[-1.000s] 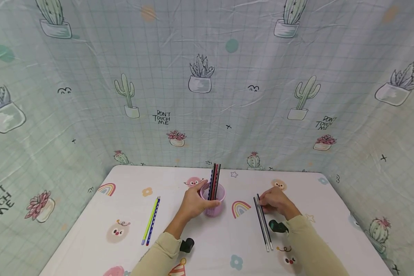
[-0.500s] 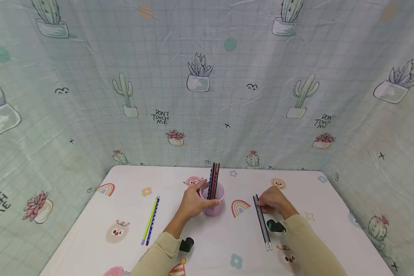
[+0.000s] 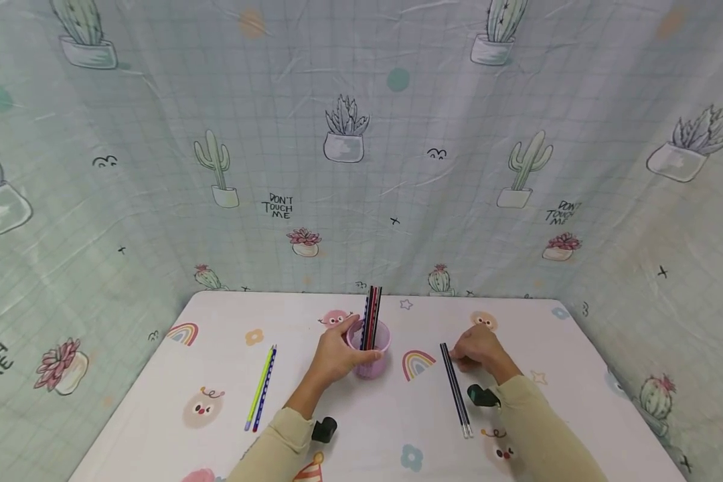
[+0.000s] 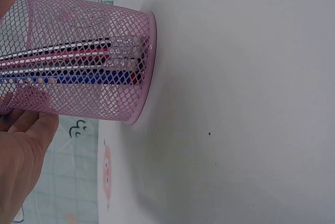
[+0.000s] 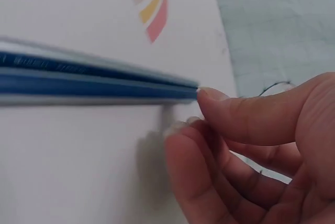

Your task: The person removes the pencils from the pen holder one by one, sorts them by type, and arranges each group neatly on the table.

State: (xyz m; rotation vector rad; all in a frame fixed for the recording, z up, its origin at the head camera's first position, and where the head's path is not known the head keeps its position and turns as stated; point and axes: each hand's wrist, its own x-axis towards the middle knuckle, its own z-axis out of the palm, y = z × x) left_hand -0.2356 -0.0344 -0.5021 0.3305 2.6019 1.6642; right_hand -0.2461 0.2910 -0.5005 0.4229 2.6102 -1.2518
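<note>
My left hand [image 3: 336, 355] grips a pink mesh pencil cup [image 3: 370, 370] around its side, thumb toward me. Several pencils [image 3: 370, 318], dark, red and blue-dotted, stand leaning inside it. The left wrist view shows their lower ends [image 4: 125, 59] through the mesh near the cup's base. To the right, two dark pencils with silvery stripes [image 3: 456, 391] lie side by side on the table. My right hand [image 3: 478, 345] is at their far end. In the right wrist view its thumb [image 5: 251, 122] touches the pencil ends, while the loosely bent fingers [image 5: 191, 166] stay apart from them.
A yellow-green pencil [image 3: 259, 388] and a blue dotted pencil [image 3: 266, 388] lie together on the left of the white printed table [image 3: 361, 455]. Black wrist devices [image 3: 324, 430] sit by both wrists. A cactus-print curtain [image 3: 361, 221] surrounds the table's back and sides.
The two dark pencils, slightly apart a second ago, now lie against each other, the right one having shifted left. My left hand keeps its hold on the cup.
</note>
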